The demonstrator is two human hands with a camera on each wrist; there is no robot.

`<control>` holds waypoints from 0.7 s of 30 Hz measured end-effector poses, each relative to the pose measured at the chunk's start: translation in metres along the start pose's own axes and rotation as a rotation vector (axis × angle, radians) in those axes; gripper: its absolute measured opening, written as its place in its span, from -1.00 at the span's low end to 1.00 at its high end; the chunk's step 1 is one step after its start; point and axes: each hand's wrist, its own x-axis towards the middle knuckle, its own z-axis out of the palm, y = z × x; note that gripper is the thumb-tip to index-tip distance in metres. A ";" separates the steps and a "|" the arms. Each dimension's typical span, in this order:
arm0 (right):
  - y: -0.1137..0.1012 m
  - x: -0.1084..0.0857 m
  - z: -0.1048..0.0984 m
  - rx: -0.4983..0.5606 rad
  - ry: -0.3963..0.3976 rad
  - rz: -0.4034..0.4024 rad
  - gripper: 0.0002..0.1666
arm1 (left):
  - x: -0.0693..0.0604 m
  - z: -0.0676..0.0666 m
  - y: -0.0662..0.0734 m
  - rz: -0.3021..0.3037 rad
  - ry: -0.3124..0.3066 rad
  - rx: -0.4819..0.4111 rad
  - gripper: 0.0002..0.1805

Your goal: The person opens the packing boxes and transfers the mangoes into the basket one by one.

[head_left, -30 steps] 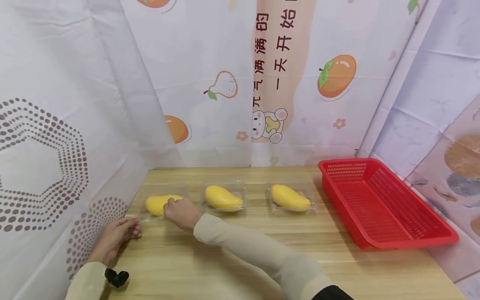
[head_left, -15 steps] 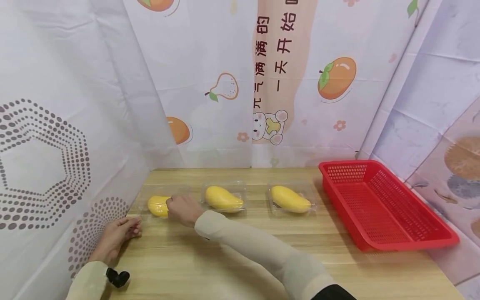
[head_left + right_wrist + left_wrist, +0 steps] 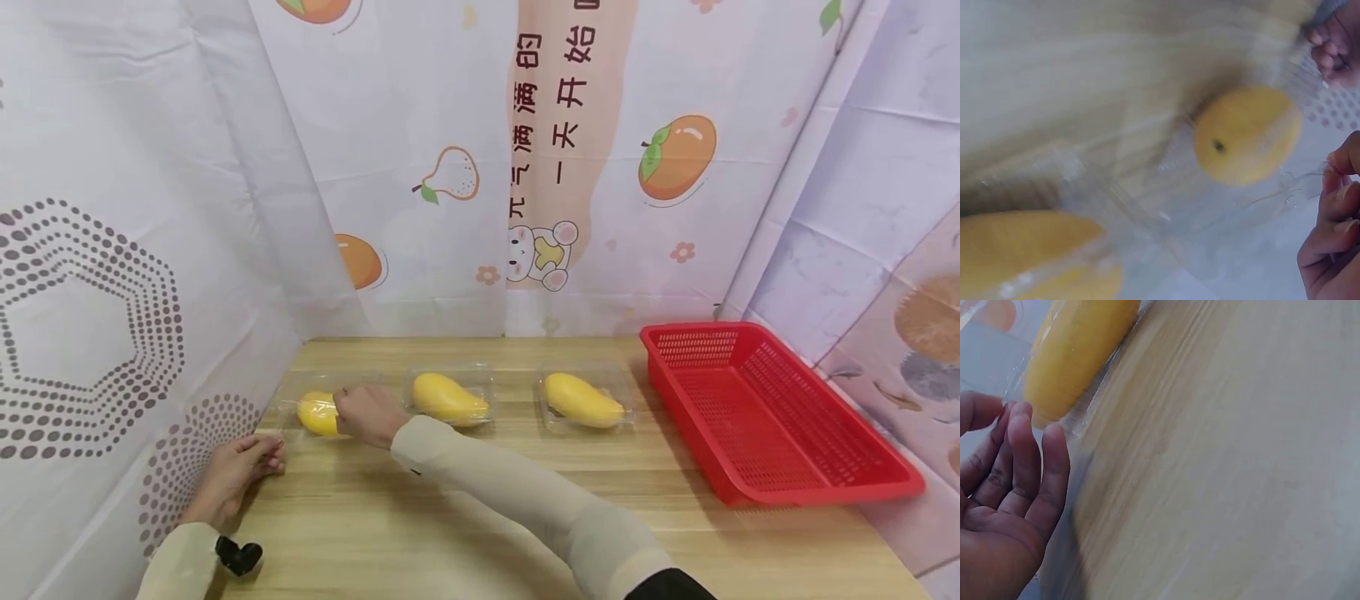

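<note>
At the table's left end, a yellow mango (image 3: 318, 413) lies in a clear plastic tray, under a sheet of cling film (image 3: 1266, 199). My left hand (image 3: 238, 468) is at the tray's left front corner; in the left wrist view its thumb and fingertips pinch the film's edge beside the mango (image 3: 1079, 356). My right hand (image 3: 366, 413) hangs over the mango's right end and hides it in the head view. The right wrist view has its thumb and finger pinching the film, which stretches toward the mango (image 3: 1247, 134).
Two more mangoes in clear trays stand in the same row, a middle mango (image 3: 448, 400) close to my right hand and a right mango (image 3: 582, 400). A red plastic basket (image 3: 720, 479) occupies the table's right side. Printed curtains (image 3: 420, 100) border the wooden table (image 3: 420, 533).
My right hand has shifted slightly right and now covers the mango's right end, with shiny film showing over the fruit. The left hand has stayed at the corner.
</note>
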 end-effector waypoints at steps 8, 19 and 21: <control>0.018 0.009 -0.018 -0.066 0.182 -0.003 -0.78 | 0.003 -0.007 0.002 0.010 -0.015 -0.006 -0.85; 0.029 0.008 -0.018 -0.013 0.228 0.056 -0.78 | 0.001 -0.004 0.003 -0.024 -0.032 0.024 -0.77; 0.031 0.008 -0.019 -0.006 0.244 0.064 -0.75 | 0.000 -0.003 0.001 -0.020 -0.031 0.038 -0.74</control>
